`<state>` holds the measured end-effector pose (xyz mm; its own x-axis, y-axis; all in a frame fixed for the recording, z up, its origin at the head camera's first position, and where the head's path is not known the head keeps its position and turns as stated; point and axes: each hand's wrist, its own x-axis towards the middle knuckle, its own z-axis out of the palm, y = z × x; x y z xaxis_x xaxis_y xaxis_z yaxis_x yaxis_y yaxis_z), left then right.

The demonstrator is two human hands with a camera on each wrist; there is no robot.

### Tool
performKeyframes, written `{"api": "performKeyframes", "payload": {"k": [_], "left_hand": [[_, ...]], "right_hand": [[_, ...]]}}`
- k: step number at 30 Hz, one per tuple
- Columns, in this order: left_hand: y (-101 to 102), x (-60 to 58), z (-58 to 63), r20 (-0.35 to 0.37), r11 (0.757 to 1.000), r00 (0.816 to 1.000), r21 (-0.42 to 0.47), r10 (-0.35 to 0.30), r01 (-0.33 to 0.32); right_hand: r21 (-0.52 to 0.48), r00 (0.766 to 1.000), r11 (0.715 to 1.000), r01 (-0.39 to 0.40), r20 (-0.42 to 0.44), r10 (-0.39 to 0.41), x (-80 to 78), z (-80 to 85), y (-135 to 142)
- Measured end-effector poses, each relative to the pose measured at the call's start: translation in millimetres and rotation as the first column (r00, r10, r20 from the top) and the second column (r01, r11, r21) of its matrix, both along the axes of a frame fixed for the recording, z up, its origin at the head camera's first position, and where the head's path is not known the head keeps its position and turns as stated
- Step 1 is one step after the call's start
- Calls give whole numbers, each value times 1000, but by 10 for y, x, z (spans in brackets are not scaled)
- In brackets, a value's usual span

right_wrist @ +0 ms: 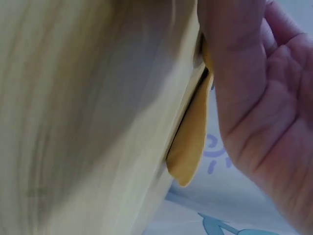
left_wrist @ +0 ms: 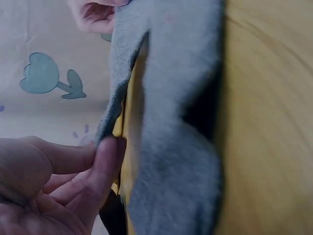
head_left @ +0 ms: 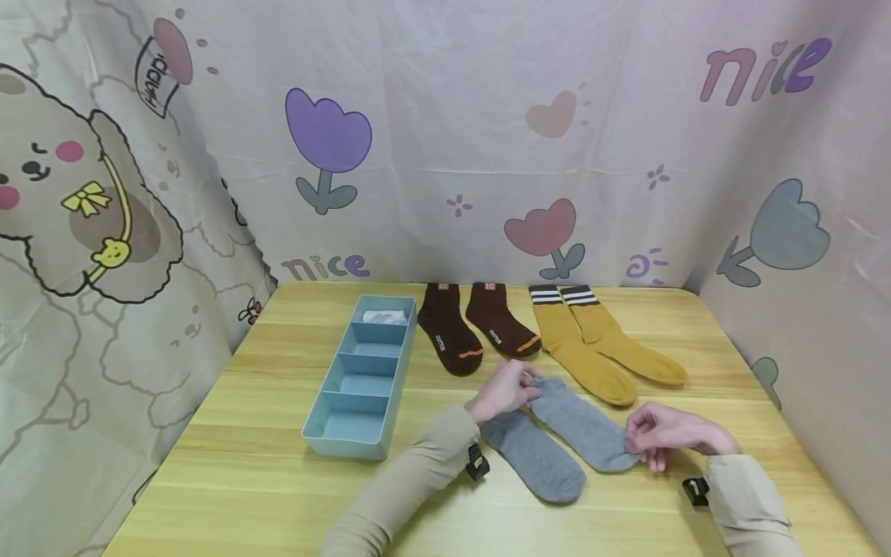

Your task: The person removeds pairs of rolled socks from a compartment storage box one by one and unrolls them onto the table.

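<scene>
Two grey socks lie in front of me, the far one (head_left: 585,425) stretched between my hands. My left hand (head_left: 503,391) pinches its cuff end between thumb and finger, which the left wrist view shows close up. At the toe end, my right hand (head_left: 671,433) pinches the same sock, though the right wrist view hides that grip. The near grey sock (head_left: 539,460) lies flat on the table, its cuff end partly behind my left hand. Beyond the hands are a pair of mustard socks (head_left: 592,367) with striped cuffs and a pair of brown socks (head_left: 448,333).
A light blue box (head_left: 390,422) with several compartments stands to the left. A rolled white item (head_left: 384,317) sits in its farthest compartment. Printed curtains (head_left: 445,155) hang behind and beside the wooden table (head_left: 230,464).
</scene>
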<state>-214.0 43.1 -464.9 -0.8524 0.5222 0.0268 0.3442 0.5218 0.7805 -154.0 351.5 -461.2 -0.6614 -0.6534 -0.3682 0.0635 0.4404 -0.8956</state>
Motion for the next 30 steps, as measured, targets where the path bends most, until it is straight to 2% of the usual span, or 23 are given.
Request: {"api": "performKeyframes", "payload": {"k": [2, 4, 6, 8, 10, 13, 16, 18, 21, 27, 30], "left_hand": [[-33, 18, -4, -91, 997, 995, -67, -34, 28], [-81, 26, 10, -180, 988, 980, -145, -87, 61], [-131, 21, 44, -211, 968, 964, -221, -165, 117], [-177, -3, 71, -209, 941, 941, -268, -265, 206], [-213, -35, 80, -187, 903, 908, -295, -375, 312], [-245, -80, 57, -126, 843, 855, -293, -503, 452], [-260, -102, 19, -50, 802, 827, -284, -560, 526], [-268, -107, -2, -7, 787, 820, -285, -573, 547], [-267, -113, -27, 32, 781, 818, -279, -574, 559], [-174, -120, -85, 0, 782, 813, -276, -582, 559], [-109, -98, -96, -22, 792, 825, -293, -565, 535]], "right_hand": [[40, 998, 999, 34, -60, -31, 3, 21, -17], [79, 986, 994, 81, -154, -68, 7, 52, -51], [104, 962, 987, 119, -260, -89, 12, 88, -110], [102, 934, 988, 119, -350, -77, 11, 112, -196], [89, 920, 992, 85, -390, -44, 11, 125, -310], [84, 926, 996, 16, -377, 17, 5, 112, -506], [140, 939, 990, -3, -341, 51, 1, 79, -690], [204, 939, 979, 6, -338, 65, 2, 49, -790], [298, 942, 953, 42, -330, 62, 13, 21, -887], [386, 939, 919, 79, -338, 61, 35, 38, -915], [427, 945, 899, 99, -323, 50, 51, 71, -905]]}}
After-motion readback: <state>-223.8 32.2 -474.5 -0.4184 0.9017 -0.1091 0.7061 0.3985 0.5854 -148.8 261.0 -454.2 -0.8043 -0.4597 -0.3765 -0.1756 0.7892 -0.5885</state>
